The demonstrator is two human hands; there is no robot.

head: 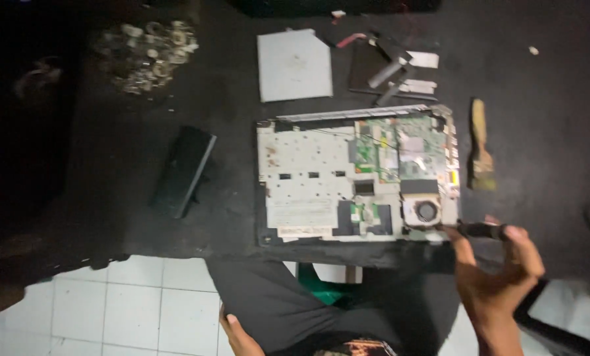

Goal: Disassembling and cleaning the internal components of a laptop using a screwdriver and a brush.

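- One opened laptop chassis (321,191) lies bottom-up on the dark table (545,132), near its front edge, with its green circuit board (400,148) and one round cooling fan (427,211) laid bare.
- The right hand (499,277) has its fingers closed around one dark-handled screwdriver (479,230), whose tip points at the fan corner of the chassis.
- The left hand (239,336) sits low by the person's lap, off the table (only partly in view, so I cannot tell whether its fingers are curled or spread).
- One black battery pack (184,170) rests on the table, well apart to the left of the chassis.
- One pale grey cover panel (293,64) lies behind the chassis, beside one dark panel (367,66) with a few loose strips on it.
- One paintbrush (481,146) lies just right of the chassis.
- One loose heap of small metal parts (146,53) sits at the far left, in no container.
- White floor tiles (110,310) show below the table edge.
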